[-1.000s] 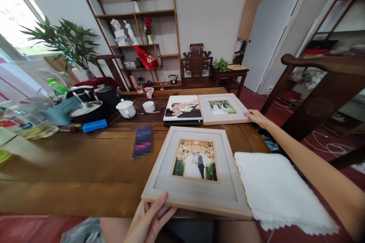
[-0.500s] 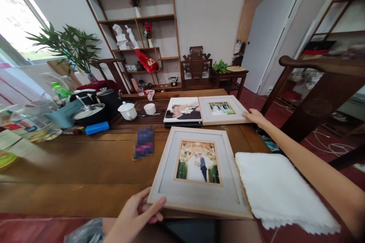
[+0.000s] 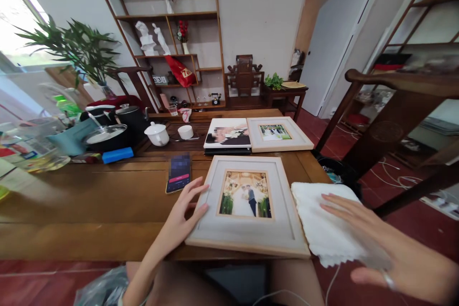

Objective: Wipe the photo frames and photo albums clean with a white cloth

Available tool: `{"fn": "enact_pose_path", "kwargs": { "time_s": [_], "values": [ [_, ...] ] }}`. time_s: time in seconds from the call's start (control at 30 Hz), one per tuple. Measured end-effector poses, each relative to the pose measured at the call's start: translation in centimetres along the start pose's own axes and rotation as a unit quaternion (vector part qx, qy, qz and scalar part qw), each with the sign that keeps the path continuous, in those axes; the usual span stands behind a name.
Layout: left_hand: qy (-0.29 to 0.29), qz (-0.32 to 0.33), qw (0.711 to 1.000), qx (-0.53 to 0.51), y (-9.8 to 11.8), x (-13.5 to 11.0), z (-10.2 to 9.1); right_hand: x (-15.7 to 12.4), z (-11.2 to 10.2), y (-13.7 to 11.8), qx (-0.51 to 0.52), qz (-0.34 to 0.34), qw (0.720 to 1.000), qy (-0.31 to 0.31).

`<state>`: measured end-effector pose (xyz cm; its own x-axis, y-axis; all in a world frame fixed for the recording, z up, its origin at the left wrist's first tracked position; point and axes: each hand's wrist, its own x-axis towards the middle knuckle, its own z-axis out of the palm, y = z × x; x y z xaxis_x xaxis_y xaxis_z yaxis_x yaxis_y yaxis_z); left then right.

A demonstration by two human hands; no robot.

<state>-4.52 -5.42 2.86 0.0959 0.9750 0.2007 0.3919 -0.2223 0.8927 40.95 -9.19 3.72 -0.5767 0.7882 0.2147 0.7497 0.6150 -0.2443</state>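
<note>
- Left hand (image 3: 181, 213): open, fingers spread and flat. Its thumb and fingertips press the left border of the large photo frame (image 3: 247, 236), near the lower corner. It is not clamped round anything.
- Right hand (image 3: 373, 241): open too, palm down, fingers apart, over the right part of the white cloth (image 3: 315, 222). We cannot tell whether it rests on the cloth or hovers just above.
- The frame lies flat, face up, on the wooden table (image 3: 89, 210) straight ahead of us, with its long axis running 6 to 12 o'clock. Taken from the frame, the left hand sits at 8 o'clock, and the cloth is at 3 o'clock, just beside its right edge.
- The left hand is the one on the frame. The right is the nearer to the cloth.
- Edges: the frame's near side lies close to the table's near edge, and the cloth's near corner seems to hang past it.
- Room: the phone (image 3: 178, 179) is at 10 o'clock, near the left fingertips. The smaller frame (image 3: 278, 143) and the photo album (image 3: 227, 135) are at 12 to 1 o'clock, a little apart. There is bare wood out to 9 o'clock.
</note>
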Motion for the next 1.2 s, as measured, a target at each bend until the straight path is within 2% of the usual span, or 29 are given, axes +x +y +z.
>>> {"fn": "enact_pose_path", "kwargs": {
  "time_s": [0.13,0.33,0.4,0.47,0.57,0.63,0.7,0.87,1.03,1.2],
  "values": [
    [-0.045,0.028,0.998,0.019,-0.3,1.1,0.0,-0.7,3.4,-0.8,-0.060,0.017,0.997,0.040],
    [-0.082,0.075,0.990,0.090,-0.9,3.2,-0.1,0.6,4.5,-0.1,-0.089,-0.010,0.992,0.090],
    [-0.072,0.093,0.987,0.111,-1.4,3.9,0.1,1.0,4.6,-0.1,-0.084,-0.006,0.987,0.138],
    [-0.056,0.102,0.986,0.116,-1.9,4.3,0.6,1.2,4.7,-0.4,-0.059,0.037,0.976,0.205],
    [-0.023,0.113,0.986,0.120,-2.5,4.2,1.5,1.5,4.7,-1.2,-0.018,0.130,0.940,0.315],
    [-0.005,0.115,0.985,0.131,-2.8,3.8,2.1,2.1,4.7,-1.9,-0.004,0.145,0.925,0.351],
    [0.007,0.113,0.983,0.143,-3.1,3.6,2.7,2.9,4.8,-2.8,0.007,0.109,0.933,0.343],
    [0.021,0.111,0.982,0.151,-3.5,3.7,3.6,5.8,5.3,-4.4,0.005,-0.023,0.962,0.272],
    [0.014,0.104,0.986,0.128,-3.7,4.2,3.5,6.9,6.0,-4.4,-0.031,-0.035,0.977,0.208],
    [-0.041,0.095,0.990,0.100,-3.6,4.2,3.3,6.8,6.2,-4.0,-0.048,-0.039,0.982,0.178]
  ]
}}
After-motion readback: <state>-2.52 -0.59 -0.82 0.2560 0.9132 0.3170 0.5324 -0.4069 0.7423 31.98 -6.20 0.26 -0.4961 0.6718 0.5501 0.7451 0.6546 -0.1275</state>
